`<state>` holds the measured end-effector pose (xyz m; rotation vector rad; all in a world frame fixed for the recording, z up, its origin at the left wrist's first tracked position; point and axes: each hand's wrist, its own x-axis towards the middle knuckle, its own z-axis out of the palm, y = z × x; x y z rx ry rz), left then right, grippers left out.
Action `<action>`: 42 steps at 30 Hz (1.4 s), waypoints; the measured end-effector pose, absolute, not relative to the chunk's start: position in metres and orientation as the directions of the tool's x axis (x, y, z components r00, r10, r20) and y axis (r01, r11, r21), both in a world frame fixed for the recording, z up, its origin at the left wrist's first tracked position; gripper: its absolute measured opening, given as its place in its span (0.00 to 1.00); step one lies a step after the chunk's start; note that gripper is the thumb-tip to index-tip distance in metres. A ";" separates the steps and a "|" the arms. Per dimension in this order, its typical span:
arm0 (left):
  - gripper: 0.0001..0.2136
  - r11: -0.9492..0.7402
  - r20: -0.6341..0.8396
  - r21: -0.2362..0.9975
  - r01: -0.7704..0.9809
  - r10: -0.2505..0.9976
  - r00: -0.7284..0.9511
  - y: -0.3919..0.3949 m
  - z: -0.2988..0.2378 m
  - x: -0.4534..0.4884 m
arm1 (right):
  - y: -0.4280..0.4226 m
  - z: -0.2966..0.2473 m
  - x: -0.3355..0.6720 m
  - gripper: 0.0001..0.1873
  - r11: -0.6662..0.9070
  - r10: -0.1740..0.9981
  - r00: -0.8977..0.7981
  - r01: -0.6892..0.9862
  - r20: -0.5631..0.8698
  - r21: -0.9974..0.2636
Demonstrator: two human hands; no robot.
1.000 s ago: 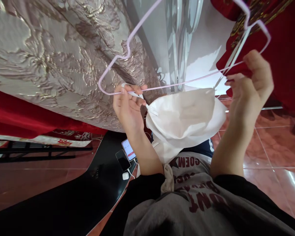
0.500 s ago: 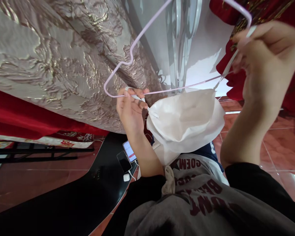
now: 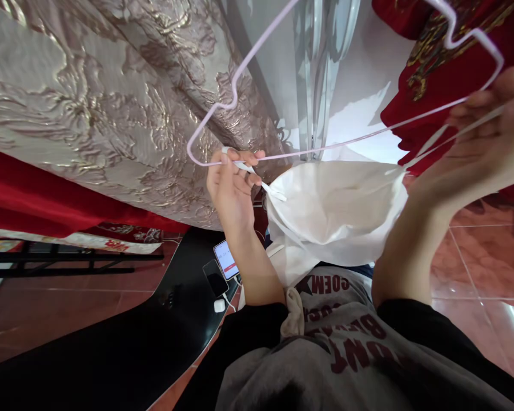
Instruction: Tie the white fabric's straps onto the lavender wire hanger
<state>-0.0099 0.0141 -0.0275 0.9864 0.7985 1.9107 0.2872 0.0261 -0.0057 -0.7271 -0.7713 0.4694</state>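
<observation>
A pale pink wire hanger (image 3: 325, 147) is held up in front of me. A white garment (image 3: 334, 211) with thin straps hangs below its bottom bar. My left hand (image 3: 233, 188) is closed on the hanger's left end and on the garment's left strap. My right hand (image 3: 484, 148) is closed at the hanger's right end, with the right strap (image 3: 432, 142) pulled taut across its fingers.
A shiny embossed silver-beige fabric (image 3: 89, 103) hangs at the left, with red cloth (image 3: 34, 194) under it. A red garment with gold embroidery (image 3: 445, 63) hangs at the upper right. Two phones (image 3: 220, 268) and a white charger lie on a black surface (image 3: 111, 342) over red floor tiles.
My right hand has dropped from high on the hanger and moved right, drawing the right strap toward the hanger's right end. The hanger's right side has tilted up. My left hand has held still.
</observation>
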 end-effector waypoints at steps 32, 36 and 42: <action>0.20 -0.581 0.601 0.798 0.159 0.750 -0.276 0.041 0.017 -0.036 | 0.015 -0.023 0.252 0.17 0.634 0.731 -0.070 0.439 0.679 -0.637; 0.19 -0.542 0.377 0.798 -0.263 0.790 -0.483 0.035 -0.026 -0.023 | 0.017 -0.026 0.248 0.20 0.662 0.706 -0.061 0.409 0.705 -0.628; 0.23 -0.514 0.388 0.800 -0.309 0.836 -0.387 0.029 -0.045 -0.002 | 0.021 -0.029 0.240 0.17 0.673 0.664 0.026 0.414 0.747 -0.612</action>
